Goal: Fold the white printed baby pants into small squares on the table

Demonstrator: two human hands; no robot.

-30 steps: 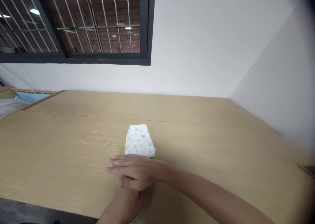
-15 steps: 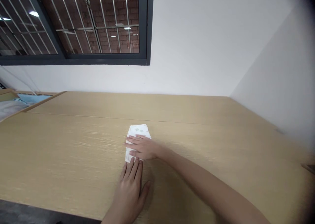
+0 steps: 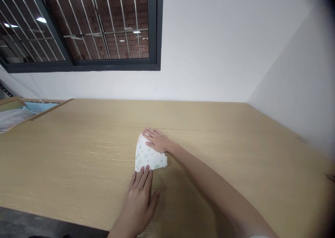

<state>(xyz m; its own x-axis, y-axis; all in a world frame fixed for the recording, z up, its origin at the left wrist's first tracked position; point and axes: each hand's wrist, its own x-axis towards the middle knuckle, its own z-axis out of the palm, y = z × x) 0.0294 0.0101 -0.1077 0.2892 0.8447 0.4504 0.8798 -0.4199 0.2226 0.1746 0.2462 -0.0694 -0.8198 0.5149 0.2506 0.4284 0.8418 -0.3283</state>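
A small folded white cloth (image 3: 150, 156) with a green and pale print lies flat on the light wooden table (image 3: 78, 175). Its kind of garment or item does not show. My left hand (image 3: 140, 196) rests palm down at the cloth's near edge, fingertips on it and thumb spread. At the far edge my right hand (image 3: 157, 140) lies flat, fingers stretched out over the cloth's top corner. Neither hand grips anything.
A wooden box (image 3: 32, 119) with white and light blue fabric (image 3: 39, 106) stands at the far left. Behind the table rises a white wall (image 3: 204, 56) with a dark-framed barred window (image 3: 104, 63). The dark floor (image 3: 47, 224) shows past the table's near edge.
My right hand has slid from the middle of the cloth to its far edge. More of the print shows, and the cloth now spreads wider to the right. My left hand stays almost in place.
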